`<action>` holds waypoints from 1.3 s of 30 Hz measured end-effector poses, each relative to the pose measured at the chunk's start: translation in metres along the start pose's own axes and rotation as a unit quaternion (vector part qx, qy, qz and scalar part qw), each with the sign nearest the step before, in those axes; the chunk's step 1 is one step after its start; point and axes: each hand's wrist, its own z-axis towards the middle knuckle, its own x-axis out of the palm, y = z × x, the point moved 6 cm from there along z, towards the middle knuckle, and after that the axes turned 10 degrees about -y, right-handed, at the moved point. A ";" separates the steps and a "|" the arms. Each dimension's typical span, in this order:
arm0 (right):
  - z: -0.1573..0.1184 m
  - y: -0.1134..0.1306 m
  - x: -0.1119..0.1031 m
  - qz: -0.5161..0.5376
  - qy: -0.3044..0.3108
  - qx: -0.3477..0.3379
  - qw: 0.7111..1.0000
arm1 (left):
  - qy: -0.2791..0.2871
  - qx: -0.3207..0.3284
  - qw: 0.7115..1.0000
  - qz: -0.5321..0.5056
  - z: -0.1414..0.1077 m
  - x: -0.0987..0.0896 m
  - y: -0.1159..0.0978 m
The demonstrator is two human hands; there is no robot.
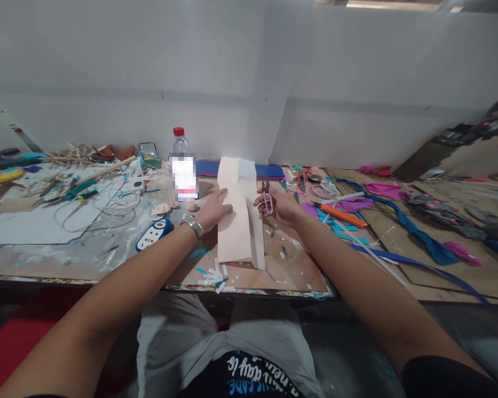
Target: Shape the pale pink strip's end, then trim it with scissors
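A long cream paper strip [234, 232] lies lengthwise in front of me, its far end curled up, with another pale strip [257, 243] partly under its right side. My left hand [213, 213] is closed at the left edge of the cream strip, thumb and fingers on it. Just right of the strips, my right hand [283, 205] is wrapped round small pliers with pink handles [268, 203]. Their short dark jaws point up and away from me. A blue flat stack [269, 172] sits behind the strips against the wall.
A bottle with a red cap [182, 146] and a blue-and-white case [153, 234] stand left. Tools and a cable [103, 216] cover a white board [33, 226]. An orange cutter knife [342, 215], coloured scraps and a blue ribbon [431, 276] lie right. Paper bits [216, 273] litter the front edge.
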 end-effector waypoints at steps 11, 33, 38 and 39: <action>-0.049 0.014 0.047 0.015 0.207 0.032 0.978 | 0.019 -0.018 0.999 -0.033 -0.003 0.001 -0.003; -0.231 -0.093 0.061 0.162 0.134 0.216 0.953 | 0.022 -0.044 0.995 -0.091 -0.004 0.004 0.002; -0.232 -0.102 0.065 0.151 0.104 0.213 0.960 | 0.030 -0.050 0.994 -0.092 -0.004 0.005 0.005; -0.232 -0.102 0.065 0.148 0.097 0.212 0.961 | 0.031 -0.051 0.994 -0.094 -0.004 0.005 0.004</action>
